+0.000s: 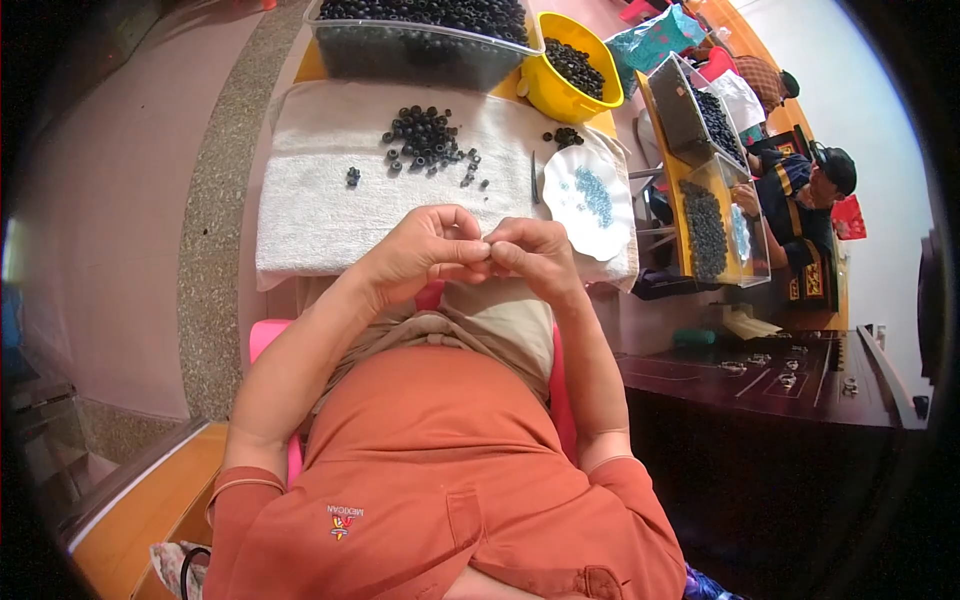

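My left hand (432, 250) and my right hand (535, 258) meet at the near edge of the towel-covered table, fingertips pinched together. Whatever sits between the fingertips is too small and too covered to name. Beyond them, a heap of small black ring-shaped parts (424, 136) lies on the white towel (310, 215). A few more trail off toward my hands, and a little cluster of black parts (353, 177) sits apart at the left. Right of my right hand, a white scalloped plate (600, 240) holds tiny pale-blue pieces (593, 195). Dark tweezers (534, 178) lie beside the plate.
A clear plastic bin (420, 60) of black parts and a yellow basin (553, 95) with more stand at the far edge. To the right, another person (800, 190) sits at a second table with clear bins (690, 110). A dark panelled surface (770, 370) stands at right.
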Demonstrator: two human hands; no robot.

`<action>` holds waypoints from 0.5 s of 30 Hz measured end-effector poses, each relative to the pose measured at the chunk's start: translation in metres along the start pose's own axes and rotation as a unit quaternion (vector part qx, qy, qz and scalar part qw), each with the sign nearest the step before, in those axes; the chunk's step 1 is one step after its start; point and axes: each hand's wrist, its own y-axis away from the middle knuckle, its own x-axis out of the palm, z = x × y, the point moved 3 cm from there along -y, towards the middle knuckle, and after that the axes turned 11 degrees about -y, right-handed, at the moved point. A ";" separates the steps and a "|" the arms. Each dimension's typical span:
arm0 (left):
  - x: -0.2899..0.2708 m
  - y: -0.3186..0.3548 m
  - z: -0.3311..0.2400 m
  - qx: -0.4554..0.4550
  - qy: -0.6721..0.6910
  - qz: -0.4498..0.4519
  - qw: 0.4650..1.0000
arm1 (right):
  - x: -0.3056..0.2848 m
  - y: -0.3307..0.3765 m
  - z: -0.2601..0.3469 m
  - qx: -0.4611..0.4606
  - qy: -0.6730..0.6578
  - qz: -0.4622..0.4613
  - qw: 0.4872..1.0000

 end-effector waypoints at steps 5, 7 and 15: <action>0.002 0.002 -0.002 0.001 -0.009 0.004 1.000 | -0.001 0.000 0.002 0.037 -0.039 0.015 0.998; 0.004 0.003 -0.005 -0.001 -0.005 0.004 1.000 | 0.002 0.001 0.003 0.045 -0.039 0.013 0.998; -0.010 0.000 -0.003 0.018 -0.001 -0.067 0.998 | 0.044 0.008 0.019 -0.275 0.421 -0.048 0.863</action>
